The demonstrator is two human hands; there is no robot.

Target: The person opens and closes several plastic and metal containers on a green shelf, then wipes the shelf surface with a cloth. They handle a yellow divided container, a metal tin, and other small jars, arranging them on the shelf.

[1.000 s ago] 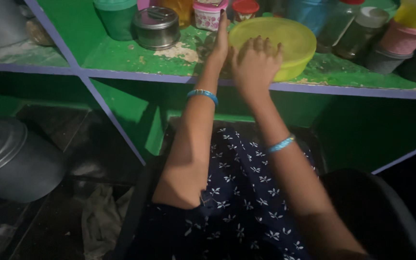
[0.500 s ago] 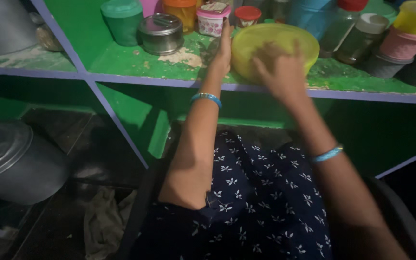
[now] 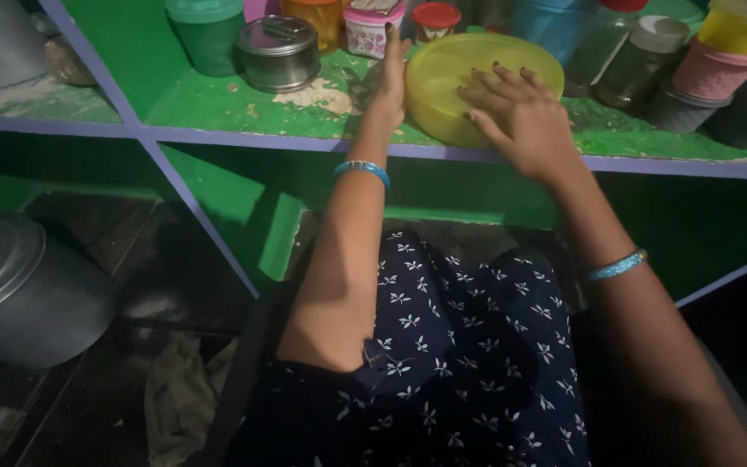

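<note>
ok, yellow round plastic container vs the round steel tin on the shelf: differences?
The yellow round plastic container is wider and opaque yellow; the round steel tin is smaller and shiny metal. Both hands, left hand and right hand, touch the container; the tin stands untouched. Both are lidded and sit on the green shelf.

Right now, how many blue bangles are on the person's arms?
2: one bangle on the left wrist, one bangle on the right forearm. None seems hidden.
</note>
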